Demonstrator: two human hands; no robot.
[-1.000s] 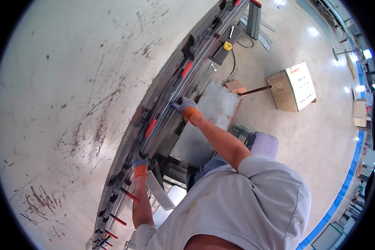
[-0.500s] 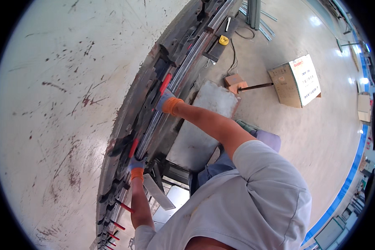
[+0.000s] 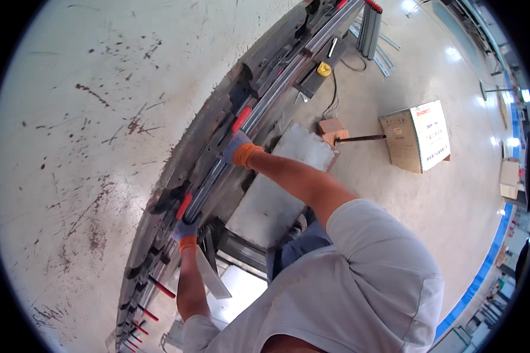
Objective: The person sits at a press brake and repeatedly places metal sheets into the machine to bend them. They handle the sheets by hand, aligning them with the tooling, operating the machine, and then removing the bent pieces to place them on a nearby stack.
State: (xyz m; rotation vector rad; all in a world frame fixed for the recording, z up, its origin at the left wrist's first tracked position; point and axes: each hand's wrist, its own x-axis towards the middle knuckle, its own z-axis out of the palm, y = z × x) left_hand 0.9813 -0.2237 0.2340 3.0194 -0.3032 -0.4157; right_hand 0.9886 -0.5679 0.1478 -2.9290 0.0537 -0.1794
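Long metal rails (image 3: 271, 101) lie along the dark steel fixture (image 3: 203, 120), which runs diagonally beside a big pale panel. My right hand (image 3: 235, 147), in a grey-blue glove with an orange cuff, is closed round the rails just below a red-handled clamp (image 3: 241, 119). Lower down, my left hand (image 3: 186, 229), gloved the same way, grips the rails beneath another red clamp handle (image 3: 184, 207). Its fingertips are partly hidden by the rails and fixture.
The pale, scratched panel (image 3: 100, 147) fills the left. A grey metal-topped stand (image 3: 277, 188) is beside my right arm. Beyond are a cardboard box (image 3: 403, 138), a yellow tape measure (image 3: 324, 69) and stacked metal profiles (image 3: 369, 32). Several red handles (image 3: 161, 286) stick out at lower left.
The whole view has turned and shifted a little. Both hands stay on the rails beside the same red handles, with little visible movement along them.
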